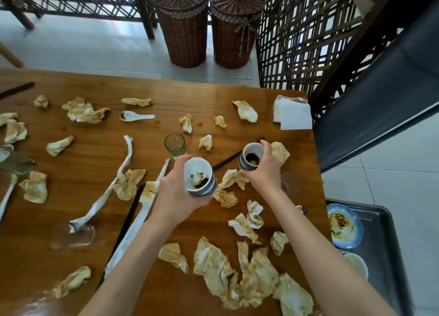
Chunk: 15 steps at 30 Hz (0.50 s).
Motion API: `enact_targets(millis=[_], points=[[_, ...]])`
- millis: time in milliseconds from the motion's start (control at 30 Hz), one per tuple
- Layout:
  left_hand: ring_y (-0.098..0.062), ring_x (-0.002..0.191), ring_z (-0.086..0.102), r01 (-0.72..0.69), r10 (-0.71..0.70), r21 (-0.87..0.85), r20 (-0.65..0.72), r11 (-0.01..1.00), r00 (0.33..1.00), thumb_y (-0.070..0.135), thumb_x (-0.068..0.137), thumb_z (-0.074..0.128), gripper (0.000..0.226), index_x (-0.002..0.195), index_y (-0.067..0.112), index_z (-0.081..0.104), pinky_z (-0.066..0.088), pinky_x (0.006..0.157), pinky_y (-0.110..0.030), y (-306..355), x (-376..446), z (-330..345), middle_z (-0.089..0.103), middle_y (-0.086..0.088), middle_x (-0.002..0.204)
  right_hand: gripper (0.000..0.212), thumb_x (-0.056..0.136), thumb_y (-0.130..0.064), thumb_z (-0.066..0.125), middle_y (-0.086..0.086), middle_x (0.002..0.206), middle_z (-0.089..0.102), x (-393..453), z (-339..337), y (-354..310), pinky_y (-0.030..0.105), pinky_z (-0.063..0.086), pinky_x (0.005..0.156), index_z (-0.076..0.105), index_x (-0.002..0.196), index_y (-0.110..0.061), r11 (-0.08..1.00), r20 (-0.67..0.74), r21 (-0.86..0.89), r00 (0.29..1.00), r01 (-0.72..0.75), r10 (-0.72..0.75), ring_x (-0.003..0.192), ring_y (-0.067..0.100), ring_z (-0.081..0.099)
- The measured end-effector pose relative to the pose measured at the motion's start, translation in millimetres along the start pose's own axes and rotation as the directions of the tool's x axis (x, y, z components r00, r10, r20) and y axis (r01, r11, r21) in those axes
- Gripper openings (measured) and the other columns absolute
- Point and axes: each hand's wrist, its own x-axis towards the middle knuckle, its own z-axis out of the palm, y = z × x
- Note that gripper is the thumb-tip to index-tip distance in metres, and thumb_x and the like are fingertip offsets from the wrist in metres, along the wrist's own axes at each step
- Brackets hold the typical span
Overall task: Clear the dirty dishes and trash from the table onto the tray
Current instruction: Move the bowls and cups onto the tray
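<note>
head view: left hand (177, 192) wraps a sauce-stained cup (200, 179), lifted and tilted, just left of the chopsticks (234, 156). right hand (262, 170) grips a second cup (251, 158) by its wall, just right of them. glazed ceramic: rigid, breakable, probably slick, so hold the sides. tray (380, 220) sits well right of the chopsticks, off the table edge.

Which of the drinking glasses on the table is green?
The upright glass just beyond the left hand; the one lying on its side is colourless.
</note>
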Motion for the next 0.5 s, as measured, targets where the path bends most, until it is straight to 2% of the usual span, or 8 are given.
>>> enact_targets(millis=[133,300,500], points=[[-0.01,0.086,0.052,0.001,-0.001,-0.011,0.015,1.0,1.0,0.032,0.049,0.089,0.088,0.118,0.036,0.035,0.035,0.06,-0.006,-3,2,1,0.052,0.013,0.097,0.098,0.059,-0.026,0.088,0.005,0.129,0.051,-4,5,3,0.038,0.044,0.094,0.028,0.137,-0.025,1.0,-0.048,0.016,0.999,-0.007,0.008,0.12,0.025,0.047],[-0.014,0.091,0.053,0.0,0.0,-0.018,0.021,1.0,1.0,0.032,0.05,0.089,0.086,0.115,0.04,0.033,0.043,0.065,-0.018,-5,6,-5,0.053,0.01,0.101,0.091,0.059,-0.026,0.087,0.003,0.121,0.055,-4,6,0,0.036,0.048,0.086,0.032,0.131,-0.025,1.0,-0.069,-0.02,0.998,0.01,-0.011,0.111,0.024,0.054],[-0.02,0.095,0.053,-0.021,0.022,-0.026,0.042,0.999,0.999,0.028,0.05,0.089,0.087,0.113,0.044,0.031,0.052,0.076,-0.035,-1,8,-18,0.054,0.002,0.104,0.089,0.059,-0.027,0.087,0.001,0.117,0.055,-11,-10,-16,0.028,0.046,0.08,0.033,0.13,-0.027,0.997,-0.102,-0.003,0.992,0.079,-0.078,0.106,0.019,0.054]])
